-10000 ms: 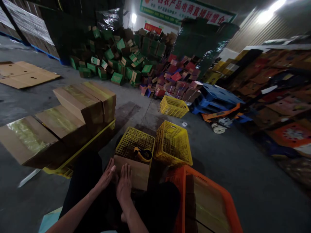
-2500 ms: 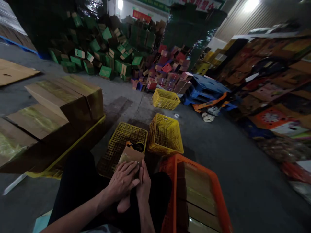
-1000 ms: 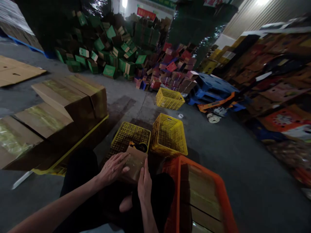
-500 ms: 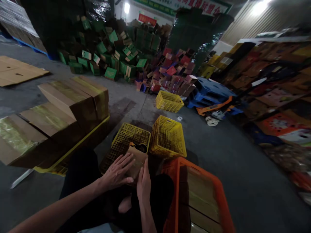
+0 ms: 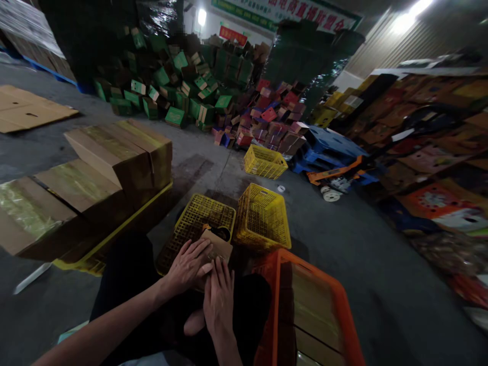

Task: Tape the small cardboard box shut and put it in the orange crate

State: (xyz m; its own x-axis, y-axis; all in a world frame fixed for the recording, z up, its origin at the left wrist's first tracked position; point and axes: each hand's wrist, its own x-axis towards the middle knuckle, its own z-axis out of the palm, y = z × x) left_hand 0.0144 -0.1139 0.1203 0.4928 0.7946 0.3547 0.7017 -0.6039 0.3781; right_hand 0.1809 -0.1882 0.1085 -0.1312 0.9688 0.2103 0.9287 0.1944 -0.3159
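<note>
A small brown cardboard box [image 5: 221, 248] is in front of me, above an upturned yellow crate [image 5: 208, 207]. My left hand [image 5: 189, 262] lies across the box's left side with its fingers stretched out. Flat on the near part of its top is my right hand [image 5: 220, 290], fingers extended, the thumb side close to my left thumb. Between them the two hands cover much of the box. Just beyond it rests what looks like a tape dispenser [image 5: 221, 232], black with an orange part, partly hidden by the box.
Closed cardboard boxes [image 5: 114, 147] are stacked on a yellow crate at my left. An orange crate [image 5: 345, 305] holding taped boxes stands at my right, and a yellow crate [image 5: 284, 216] lies ahead. Farther off are a pallet jack [image 5: 335, 175] and heaped green boxes [image 5: 175, 116].
My right hand has moved from the box's right side onto its top, toward my left hand. My left hand and the box have barely moved.
</note>
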